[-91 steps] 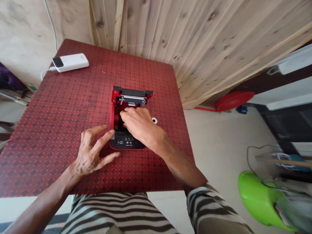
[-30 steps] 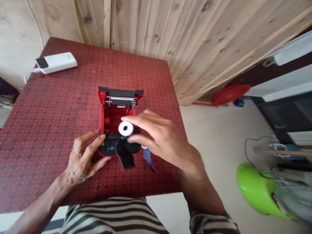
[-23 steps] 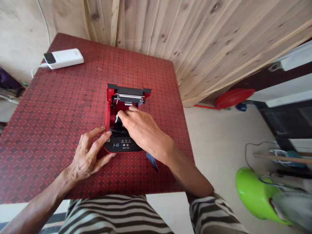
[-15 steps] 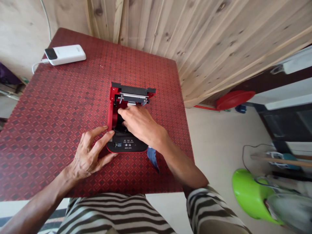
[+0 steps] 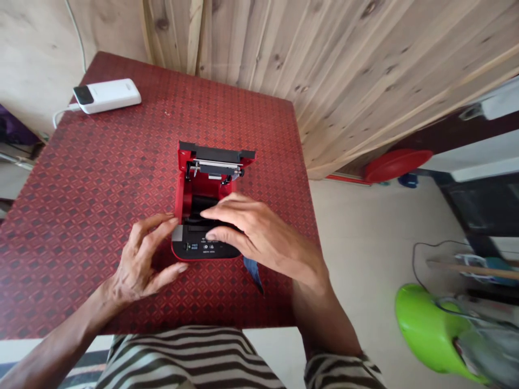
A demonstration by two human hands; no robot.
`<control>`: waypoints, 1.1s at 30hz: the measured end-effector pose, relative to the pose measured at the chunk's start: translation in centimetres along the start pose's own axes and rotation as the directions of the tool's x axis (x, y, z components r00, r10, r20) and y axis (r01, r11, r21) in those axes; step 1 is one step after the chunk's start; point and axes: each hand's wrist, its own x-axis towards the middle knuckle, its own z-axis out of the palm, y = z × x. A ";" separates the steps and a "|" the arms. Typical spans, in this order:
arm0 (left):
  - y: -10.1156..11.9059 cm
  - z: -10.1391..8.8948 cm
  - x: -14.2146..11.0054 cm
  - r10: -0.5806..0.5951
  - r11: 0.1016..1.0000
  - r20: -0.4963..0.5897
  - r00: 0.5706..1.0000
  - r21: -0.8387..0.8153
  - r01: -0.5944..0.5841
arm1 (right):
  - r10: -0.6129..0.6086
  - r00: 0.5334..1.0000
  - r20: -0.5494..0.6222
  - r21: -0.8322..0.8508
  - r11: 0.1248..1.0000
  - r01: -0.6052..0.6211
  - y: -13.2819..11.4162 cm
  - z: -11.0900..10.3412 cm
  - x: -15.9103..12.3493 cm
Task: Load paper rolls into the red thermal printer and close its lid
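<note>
1. A red-and-black thermal receipt printer (image 5: 205, 183) sits near the middle of the red patterned worktop (image 5: 81, 227), its hinged lid (image 5: 217, 154) standing open at the far end.
2. The left hand (image 5: 140, 256) rests beside the printer, its fingers (image 5: 156, 229) spread apart, with the tips touching the printer's left side near the front corner. They are not clamped on it.
3. The right hand (image 5: 259, 237) lies over the printer's black front panel, its fingers (image 5: 219, 227) close together and reaching toward the compartment. No grip shows.
4. A dark strip (image 5: 200, 208) lies inside the red compartment; shadow hides what it is.
5. A dark blue scrap (image 5: 253, 273) sits just beside the printer's front right corner.
6. A white power bank (image 5: 106, 96) lies near the worktop's far left corner, with a white cable (image 5: 60, 116) attached. A wood-plank wall (image 5: 324, 70) rises behind.
</note>
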 end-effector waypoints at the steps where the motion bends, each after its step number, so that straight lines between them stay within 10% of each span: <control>1: 0.0 -0.4 0.3 -0.044 0.999 0.012 0.999 -0.028 0.044 | -0.015 0.999 -0.038 0.027 0.999 0.016 0.1 0.1 -0.4; 6: -1.2 -2.2 4.1 -0.260 0.954 0.038 0.965 -0.146 0.263 | -0.093 0.976 -0.199 0.081 0.991 0.111 0.8 1.7 -1.3; 14: -2.4 -2.6 12.4 -0.177 0.957 0.014 0.984 -0.233 0.175 | -0.101 0.924 -0.369 -0.124 0.991 0.059 -0.5 3.2 -2.2; 25: -0.7 -1.6 5.4 0.201 0.976 0.087 0.976 0.065 -0.207 | -0.174 0.836 -0.520 -0.293 0.956 0.017 -1.6 5.4 -3.8; 33: -0.6 -1.4 4.9 0.271 0.946 0.111 0.956 0.153 -0.285 | -0.171 0.831 -0.529 -0.279 0.960 0.020 -1.4 5.5 -3.8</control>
